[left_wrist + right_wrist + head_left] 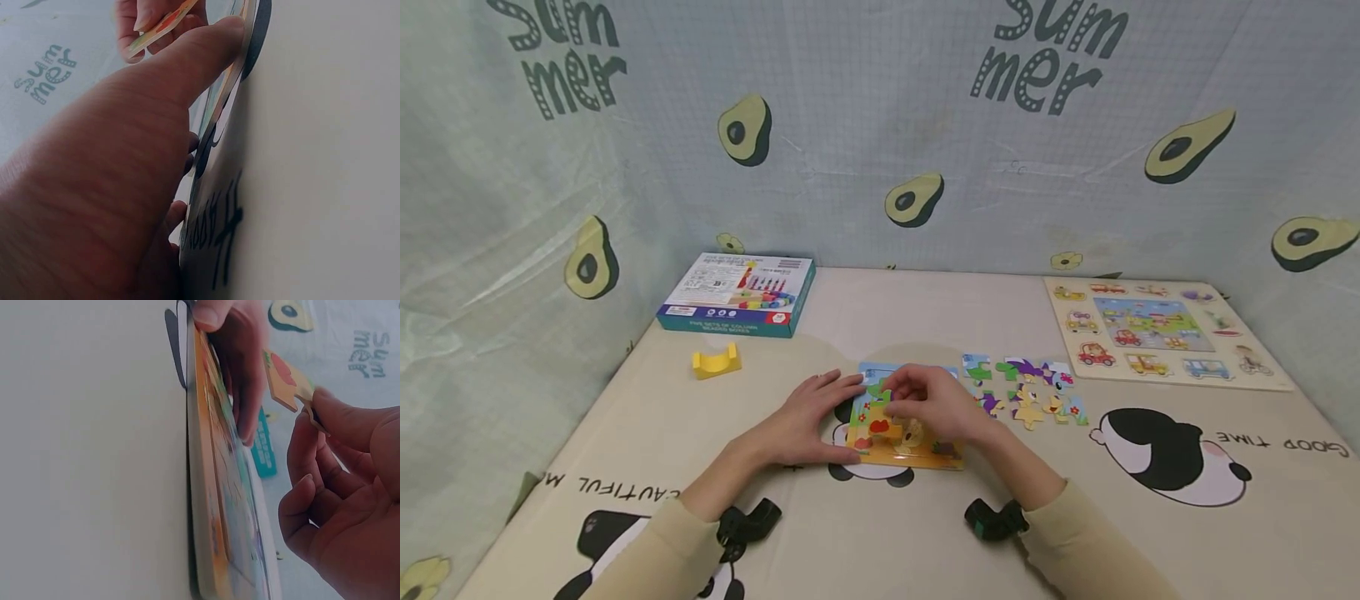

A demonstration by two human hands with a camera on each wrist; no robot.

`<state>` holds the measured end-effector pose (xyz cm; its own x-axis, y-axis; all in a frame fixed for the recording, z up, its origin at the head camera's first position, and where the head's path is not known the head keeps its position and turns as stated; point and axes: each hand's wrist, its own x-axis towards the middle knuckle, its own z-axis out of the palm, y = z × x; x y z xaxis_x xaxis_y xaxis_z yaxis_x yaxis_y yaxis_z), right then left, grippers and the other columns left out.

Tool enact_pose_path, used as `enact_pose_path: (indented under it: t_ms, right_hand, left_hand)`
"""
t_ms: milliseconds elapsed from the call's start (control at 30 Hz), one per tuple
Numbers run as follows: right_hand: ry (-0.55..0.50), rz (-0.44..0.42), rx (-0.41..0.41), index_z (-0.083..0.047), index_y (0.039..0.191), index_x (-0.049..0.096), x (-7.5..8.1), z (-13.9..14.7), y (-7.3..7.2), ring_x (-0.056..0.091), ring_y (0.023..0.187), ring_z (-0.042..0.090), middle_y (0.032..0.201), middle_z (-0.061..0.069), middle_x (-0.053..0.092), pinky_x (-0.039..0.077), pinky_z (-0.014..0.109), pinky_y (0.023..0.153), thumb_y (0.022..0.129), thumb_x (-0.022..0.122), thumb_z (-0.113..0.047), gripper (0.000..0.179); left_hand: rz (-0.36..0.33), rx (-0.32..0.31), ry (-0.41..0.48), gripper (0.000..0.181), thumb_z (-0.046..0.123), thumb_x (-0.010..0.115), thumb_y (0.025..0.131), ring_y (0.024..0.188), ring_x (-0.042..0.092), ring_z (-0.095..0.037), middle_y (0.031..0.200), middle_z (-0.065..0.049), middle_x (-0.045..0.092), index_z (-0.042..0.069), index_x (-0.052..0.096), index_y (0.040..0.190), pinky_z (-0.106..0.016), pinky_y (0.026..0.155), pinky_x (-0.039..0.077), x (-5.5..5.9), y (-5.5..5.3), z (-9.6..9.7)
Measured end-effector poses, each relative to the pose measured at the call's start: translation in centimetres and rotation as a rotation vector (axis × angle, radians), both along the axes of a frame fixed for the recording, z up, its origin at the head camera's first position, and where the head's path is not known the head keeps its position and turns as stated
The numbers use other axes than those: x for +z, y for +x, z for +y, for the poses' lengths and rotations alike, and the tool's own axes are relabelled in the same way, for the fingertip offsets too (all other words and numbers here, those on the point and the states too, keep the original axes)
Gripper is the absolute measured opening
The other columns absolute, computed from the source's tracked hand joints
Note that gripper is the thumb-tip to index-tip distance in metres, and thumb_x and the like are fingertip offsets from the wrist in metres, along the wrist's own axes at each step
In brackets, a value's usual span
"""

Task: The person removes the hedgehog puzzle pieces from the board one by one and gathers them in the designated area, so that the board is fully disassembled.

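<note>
A jigsaw puzzle board [917, 461] with an orange and blue printed frame lies flat between my hands. My left hand [811, 418] rests along its left side, thumb at the near corner and fingers spread toward the far edge. Over the board, my right hand [942, 406] pinches a puzzle piece [282, 380] between thumb and index finger. Red and green print shows on this piece, which is held tilted above the board in the right wrist view. Part of the board's picture is hidden under the right hand.
Several loose puzzle pieces [1028, 397] lie just right of the board. Behind them at the right is a larger vehicle puzzle board [1172, 371]. A toy box [737, 296] sits at the back left, with a yellow arch block [717, 362] in front of it.
</note>
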<state>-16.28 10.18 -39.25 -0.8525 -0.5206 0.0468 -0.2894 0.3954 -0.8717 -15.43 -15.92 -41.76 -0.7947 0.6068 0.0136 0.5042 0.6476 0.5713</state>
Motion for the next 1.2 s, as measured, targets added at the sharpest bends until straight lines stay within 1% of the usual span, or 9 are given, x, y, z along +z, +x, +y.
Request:
enact_pose_path:
  t_ms: [100,333,567,733,1000,1200]
  right_hand:
    - [0.016,0.002,-0.015,-0.007,0.11,0.068,0.1,0.7,-0.1,0.059,0.08,0.018,0.09,0.0,0.063,0.053,0.03,0.076,0.095,0.073,-0.016,0.018]
    - [0.044,-0.022,-0.044,-0.007,0.109,0.068,-0.1,2.4,-0.1,0.059,0.081,0.02,0.09,0.002,0.063,0.053,0.031,0.076,0.094,0.074,-0.015,0.018]
    - [0.093,-0.033,-0.082,-0.009,0.107,0.067,-0.1,4.4,0.1,0.059,0.083,0.021,0.09,0.002,0.062,0.053,0.029,0.075,0.093,0.075,-0.015,0.017]
    - [0.093,-0.017,-0.066,-0.006,0.107,0.066,0.0,5.8,0.1,0.057,0.083,0.021,0.09,0.003,0.061,0.051,0.026,0.071,0.093,0.075,-0.014,0.018]
    - [0.086,-0.019,-0.031,-0.002,0.111,0.067,-0.2,7.5,0.1,0.056,0.083,0.021,0.09,0.004,0.06,0.05,0.024,0.069,0.093,0.075,-0.01,0.022]
    - [0.099,0.0,-0.009,-0.003,0.108,0.066,-0.2,8.7,0.3,0.056,0.083,0.022,0.088,0.003,0.06,0.049,0.024,0.069,0.092,0.075,-0.01,0.02]
  left_hand:
    - [-0.006,0.003,0.004,0.09,0.055,0.079,0.081,0.151,0.015,-0.036,0.162,-0.003,0.034,0.017,0.044,0.154,-0.065,0.116,0.015,0.0,0.0,0.0]
    - [-0.005,0.008,-0.007,0.09,0.055,0.079,0.08,0.151,0.015,-0.035,0.162,-0.003,0.033,0.018,0.043,0.155,-0.066,0.116,0.016,0.1,0.1,0.1]
    - [0.001,0.011,-0.015,0.091,0.056,0.078,0.08,0.151,0.015,-0.035,0.162,-0.004,0.034,0.018,0.043,0.154,-0.066,0.116,0.017,0.1,0.2,0.2]
    - [0.003,0.013,-0.018,0.091,0.056,0.079,0.079,0.151,0.016,-0.035,0.162,-0.003,0.034,0.017,0.044,0.154,-0.065,0.116,0.017,0.0,0.2,0.2]
    - [-0.001,0.015,-0.016,0.091,0.056,0.079,0.079,0.151,0.015,-0.035,0.162,-0.003,0.034,0.017,0.044,0.154,-0.065,0.116,0.017,0.0,0.2,0.2]
    - [-0.009,0.016,-0.014,0.091,0.055,0.079,0.079,0.151,0.015,-0.035,0.162,-0.003,0.034,0.017,0.044,0.154,-0.066,0.116,0.017,0.2,0.3,0.3]
